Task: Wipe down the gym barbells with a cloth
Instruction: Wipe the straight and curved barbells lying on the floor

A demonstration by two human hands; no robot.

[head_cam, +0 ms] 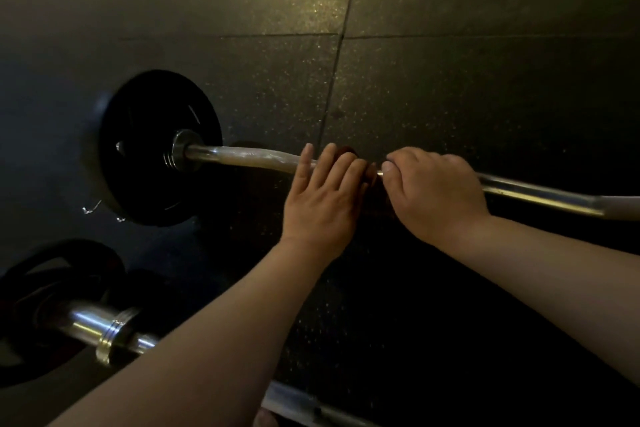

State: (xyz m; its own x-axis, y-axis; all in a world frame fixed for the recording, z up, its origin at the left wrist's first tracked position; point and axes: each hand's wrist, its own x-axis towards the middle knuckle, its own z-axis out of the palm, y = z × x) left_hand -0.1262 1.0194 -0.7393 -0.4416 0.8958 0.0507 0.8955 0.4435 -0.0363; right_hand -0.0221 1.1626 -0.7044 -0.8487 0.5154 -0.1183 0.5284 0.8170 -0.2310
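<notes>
**Floor** point(485, 80): dark speckled rubber tiles, with seams crossing in the upper centre of the frame. Lighting is poor throughout.

**Middle barbell** point(242, 158): lies across the centre of the frame, running from a black plate point(156, 149) at centre left to the right edge. The shaft is bright metal, knurled to the left of the hands and smooth to the right.

**Second barbell** point(104, 329): lower left, its sleeve and plate blurred. A further bar point(294, 402) shows at the bottom centre edge. Neither is being handled.

**Right hand** point(433, 194): right of centre, fingers wrapped over the middle barbell in a closed grip, judged to be steadying it.

**Left hand** point(322, 198): just beside the right hand. The fingers are fairly straight and laid across the shaft, pressing rather than clutching.

**Cloth** point(349, 151): a dark reddish wad shows only past the left fingertips and between the two hands. It is judged to be the cloth, pinned to the shaft under the left hand. Most of it is hidden.

**Assessment:** the step in hand appears to be wiping the shaft between the hands and the plate.
- Use the right hand to stop the bar rolling.
- Fold the cloth further round the shaft so the underside is reached.
- Press firmly into the knurling and run long strokes toward the plate.
- Turn the bar and repeat.

Which sections are already wiped cannot be told.
</notes>
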